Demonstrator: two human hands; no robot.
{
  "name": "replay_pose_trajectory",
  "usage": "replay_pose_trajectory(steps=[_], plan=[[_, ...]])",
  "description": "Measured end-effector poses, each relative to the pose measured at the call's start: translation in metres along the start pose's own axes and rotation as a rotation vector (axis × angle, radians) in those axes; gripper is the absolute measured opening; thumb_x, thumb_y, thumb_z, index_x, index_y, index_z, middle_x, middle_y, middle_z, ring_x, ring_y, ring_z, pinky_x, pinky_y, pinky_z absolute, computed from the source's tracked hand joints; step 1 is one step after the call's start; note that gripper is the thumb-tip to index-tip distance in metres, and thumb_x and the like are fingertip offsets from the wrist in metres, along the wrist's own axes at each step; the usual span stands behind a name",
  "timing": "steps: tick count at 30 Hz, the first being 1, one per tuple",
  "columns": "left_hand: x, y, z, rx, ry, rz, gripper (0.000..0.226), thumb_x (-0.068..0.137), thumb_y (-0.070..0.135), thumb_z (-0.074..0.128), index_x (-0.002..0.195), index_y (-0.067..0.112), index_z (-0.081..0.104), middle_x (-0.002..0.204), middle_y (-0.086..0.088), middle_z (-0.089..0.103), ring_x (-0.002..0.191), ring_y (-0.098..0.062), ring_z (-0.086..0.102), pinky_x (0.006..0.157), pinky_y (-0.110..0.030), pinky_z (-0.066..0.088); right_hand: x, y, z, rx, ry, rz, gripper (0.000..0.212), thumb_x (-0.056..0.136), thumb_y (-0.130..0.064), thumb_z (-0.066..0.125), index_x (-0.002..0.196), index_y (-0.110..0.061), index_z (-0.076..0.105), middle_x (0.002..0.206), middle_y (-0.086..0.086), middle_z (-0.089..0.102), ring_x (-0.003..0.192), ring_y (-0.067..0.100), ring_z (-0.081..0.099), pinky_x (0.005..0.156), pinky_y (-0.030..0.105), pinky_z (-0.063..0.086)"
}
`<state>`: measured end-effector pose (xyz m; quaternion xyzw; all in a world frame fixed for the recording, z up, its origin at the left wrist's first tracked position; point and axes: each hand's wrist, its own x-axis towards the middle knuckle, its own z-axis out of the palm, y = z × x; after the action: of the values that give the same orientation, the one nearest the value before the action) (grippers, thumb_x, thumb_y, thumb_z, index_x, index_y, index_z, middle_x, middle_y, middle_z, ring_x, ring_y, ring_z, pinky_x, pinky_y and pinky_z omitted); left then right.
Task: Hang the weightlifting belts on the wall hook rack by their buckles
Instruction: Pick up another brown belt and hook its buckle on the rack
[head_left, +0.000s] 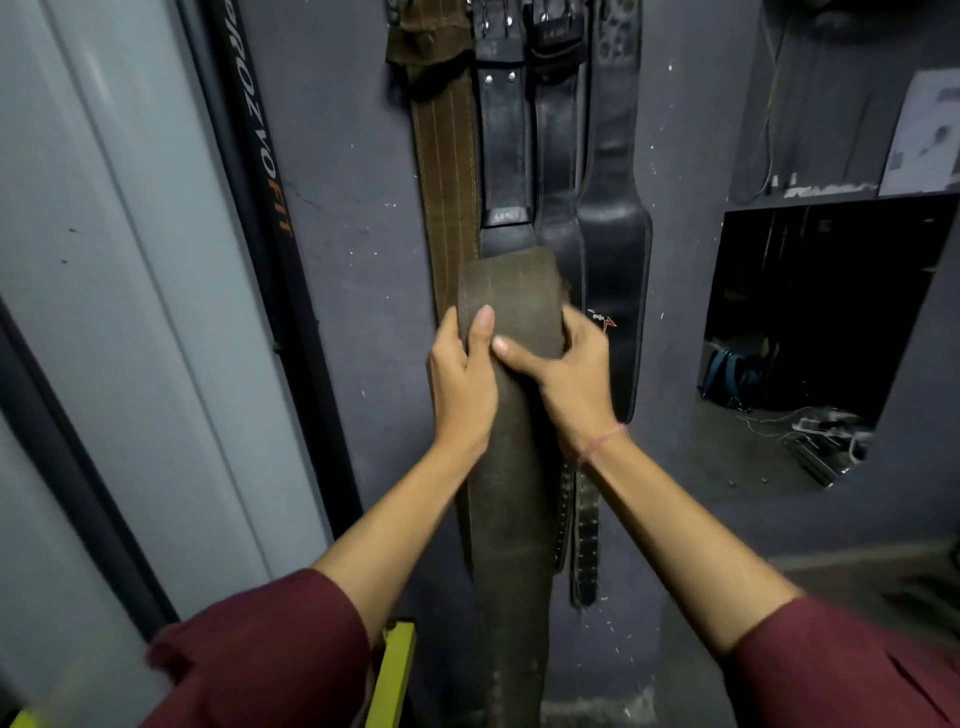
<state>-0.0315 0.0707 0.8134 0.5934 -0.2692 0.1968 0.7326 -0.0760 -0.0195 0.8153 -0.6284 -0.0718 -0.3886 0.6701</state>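
Olive weightlifting belt (511, 301) held doubled over, in front of the hung black belts (613, 234), low on them. Left grip (462, 379) and right grip (571, 384) each curl round its edges, thumbs on its face. Likely stiff and heavy. Buckle hidden; regrip near it for hooking.

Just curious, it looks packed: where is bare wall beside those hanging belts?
Bare wall lies between the lettered black post and the brown belt, and a narrower strip between the rightmost black belt and the dark niche. The belts themselves hang edge to edge.
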Motion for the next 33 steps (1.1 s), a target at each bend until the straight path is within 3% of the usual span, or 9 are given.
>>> replay_pose_trajectory(steps=[3,8,11,15,17,20,24,27,33], plan=[[0.008,0.004,0.003,0.016,-0.033,0.015,0.029,0.105,0.025,0.048,0.111,-0.001,0.062,0.099,-0.011,0.070,0.093,-0.019,0.067,0.086,-0.040,0.056,-0.068,0.050,-0.021,0.015,-0.032,0.123,0.040,0.075,0.007,0.078,0.112,0.001,0.067,0.104,0.007,0.076,0.098,0.017,0.073,0.083,0.028,0.059],[0.013,0.001,0.003,0.045,-0.011,-0.044,0.037,0.105,0.030,0.046,0.124,0.000,0.058,0.116,-0.015,0.069,0.110,-0.025,0.066,0.101,-0.045,0.051,-0.125,0.098,-0.045,-0.054,-0.079,0.365,0.024,0.082,-0.001,0.075,0.104,-0.008,0.072,0.103,0.004,0.077,0.102,0.029,0.072,0.078,0.030,0.060],[0.020,-0.003,0.001,0.107,-0.013,-0.029,0.046,0.104,0.037,0.045,0.120,-0.004,0.058,0.112,-0.021,0.068,0.107,-0.025,0.066,0.099,-0.052,0.050,-0.080,0.066,-0.031,-0.013,-0.074,0.265,0.027,0.086,-0.001,0.070,0.113,-0.003,0.066,0.107,0.007,0.075,0.101,0.022,0.072,0.079,0.028,0.059],[0.023,0.001,0.002,0.176,0.020,-0.028,0.040,0.106,0.036,0.042,0.102,0.000,0.061,0.091,-0.008,0.067,0.081,-0.012,0.063,0.076,-0.031,0.051,-0.013,0.018,-0.008,0.038,-0.049,0.124,0.033,0.086,0.009,0.064,0.117,0.008,0.053,0.109,0.015,0.068,0.099,0.021,0.067,0.090,0.036,0.057],[0.015,-0.004,-0.001,0.243,0.053,-0.025,0.042,0.105,0.040,0.042,0.097,0.002,0.057,0.088,-0.010,0.065,0.076,-0.013,0.060,0.071,-0.032,0.048,-0.003,0.014,-0.003,0.056,-0.026,0.121,0.033,0.086,0.010,0.063,0.117,0.009,0.053,0.110,0.020,0.067,0.101,0.026,0.066,0.092,0.040,0.055],[-0.026,-0.028,-0.005,0.266,0.033,-0.005,0.037,0.103,0.044,0.044,0.095,0.009,0.051,0.089,-0.007,0.066,0.081,-0.015,0.063,0.076,-0.040,0.052,0.011,0.007,0.002,0.049,0.043,0.089,0.027,0.086,0.007,0.065,0.111,0.006,0.057,0.102,0.016,0.069,0.096,0.025,0.067,0.091,0.043,0.056],[-0.084,-0.067,-0.006,0.208,-0.081,-0.144,0.049,0.092,0.053,0.060,0.121,0.013,0.060,0.114,0.001,0.071,0.107,-0.010,0.067,0.097,-0.037,0.053,0.031,0.001,-0.005,0.033,0.131,0.103,0.027,0.085,0.007,0.066,0.110,0.011,0.059,0.102,0.020,0.071,0.093,0.025,0.069,0.090,0.046,0.056],[-0.114,-0.093,-0.013,0.116,-0.197,-0.283,0.036,0.085,0.045,0.074,0.114,0.024,0.067,0.109,0.007,0.075,0.104,-0.009,0.070,0.096,-0.041,0.056,0.038,0.002,-0.015,0.031,0.151,0.121,0.027,0.085,0.005,0.067,0.111,0.008,0.060,0.106,0.021,0.071,0.100,0.032,0.070,0.091,0.049,0.057],[-0.111,-0.090,-0.009,0.024,-0.192,-0.378,0.032,0.087,0.042,0.070,0.098,0.012,0.074,0.093,0.000,0.078,0.090,-0.017,0.074,0.085,-0.049,0.060,0.044,0.003,-0.029,0.036,0.167,0.141,0.026,0.085,-0.002,0.070,0.109,0.004,0.062,0.102,0.017,0.073,0.098,0.032,0.071,0.089,0.050,0.057]])
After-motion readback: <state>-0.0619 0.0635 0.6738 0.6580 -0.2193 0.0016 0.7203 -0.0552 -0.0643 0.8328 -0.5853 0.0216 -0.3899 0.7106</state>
